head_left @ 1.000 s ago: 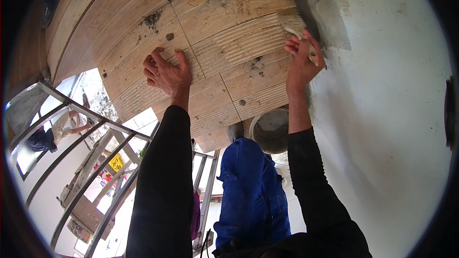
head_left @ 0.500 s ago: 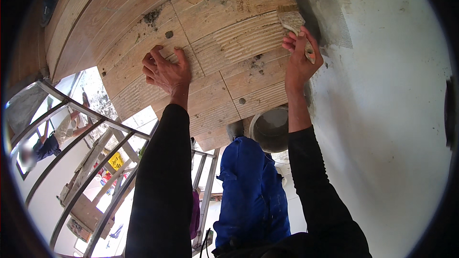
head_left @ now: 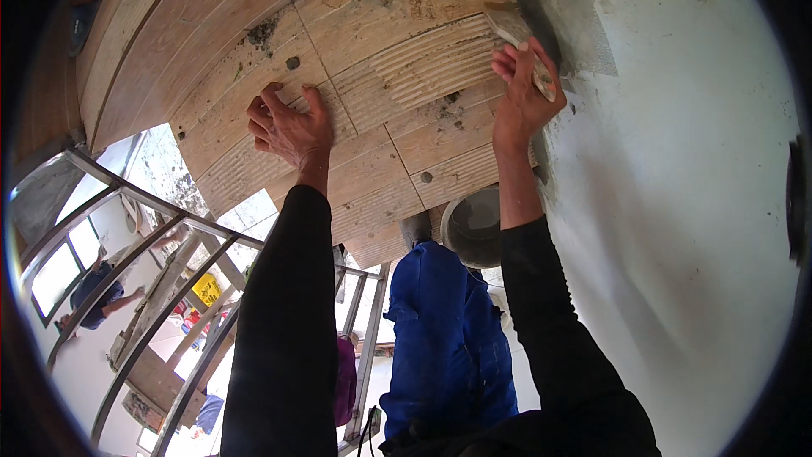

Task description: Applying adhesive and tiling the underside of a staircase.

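Note:
My right hand [head_left: 523,110], at the right end of a wood-look tiled stair tread [head_left: 364,42], grips a paintbrush [head_left: 544,83] by its pale handle. The brush is turned partly edge-on, its bristle end against the tile beside the wall. Ribbed grooves [head_left: 431,63] run across the tread to the left of the brush. My left hand [head_left: 292,129] leans on the tiles with bent, spread fingers and holds nothing. A small grey lump [head_left: 293,63] lies just beyond its fingertips.
Close to my right forearm stands a dark bucket [head_left: 448,228] of grey liquid. A white wall [head_left: 677,186] with a grey cement edge borders the right side. Metal railing [head_left: 152,195] runs along the left; beyond it are a person [head_left: 97,292] and timber scaffolding [head_left: 161,372].
The brush has tilted from showing its broad face to nearly edge-on, and my right hand has shifted slightly left and up. My left hand stays planted. The person beyond the railing has moved.

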{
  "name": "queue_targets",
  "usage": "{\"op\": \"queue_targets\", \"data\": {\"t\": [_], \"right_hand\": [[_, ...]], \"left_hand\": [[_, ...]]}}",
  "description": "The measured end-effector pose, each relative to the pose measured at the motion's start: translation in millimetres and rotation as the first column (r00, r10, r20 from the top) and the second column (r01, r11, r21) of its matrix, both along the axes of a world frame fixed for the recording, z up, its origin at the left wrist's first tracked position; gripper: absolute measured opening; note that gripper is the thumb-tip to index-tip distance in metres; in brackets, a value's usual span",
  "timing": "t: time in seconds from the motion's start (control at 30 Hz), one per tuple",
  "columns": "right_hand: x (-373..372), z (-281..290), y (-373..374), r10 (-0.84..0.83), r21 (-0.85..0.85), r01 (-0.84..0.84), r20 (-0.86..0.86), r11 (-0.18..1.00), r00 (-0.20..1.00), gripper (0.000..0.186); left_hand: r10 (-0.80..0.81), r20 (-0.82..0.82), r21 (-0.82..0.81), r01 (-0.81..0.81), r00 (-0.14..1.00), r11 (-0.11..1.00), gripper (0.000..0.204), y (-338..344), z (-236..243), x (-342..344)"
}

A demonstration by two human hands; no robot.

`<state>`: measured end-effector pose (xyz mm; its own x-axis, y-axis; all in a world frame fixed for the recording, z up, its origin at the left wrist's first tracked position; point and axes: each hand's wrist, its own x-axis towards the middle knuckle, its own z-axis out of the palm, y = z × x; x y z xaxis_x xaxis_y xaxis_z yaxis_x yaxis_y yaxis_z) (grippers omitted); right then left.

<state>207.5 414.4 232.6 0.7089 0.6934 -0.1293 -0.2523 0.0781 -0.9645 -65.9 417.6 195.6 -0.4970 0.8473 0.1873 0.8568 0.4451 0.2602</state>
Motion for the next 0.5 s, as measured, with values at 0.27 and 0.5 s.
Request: {"op": "queue_targets", "data": {"t": [0.27,0.5], "right_hand": [[7.7,0.9,2.4,0.007,-0.031,-0.004,0.075,0.999,0.997,0.032],[10.1,5.4,-20.8,0.026,-0.107,-0.009,0.153,0.994,0.988,0.029]], "left_hand": [[-0.007,-0.006,-0.002,0.007,1.000,1.000,0.048,0.6,0.5,2.4],[-0.016,-0.015,-0.010,0.015,1.000,1.000,0.049,-0.7,2.4,-3.7]]}}
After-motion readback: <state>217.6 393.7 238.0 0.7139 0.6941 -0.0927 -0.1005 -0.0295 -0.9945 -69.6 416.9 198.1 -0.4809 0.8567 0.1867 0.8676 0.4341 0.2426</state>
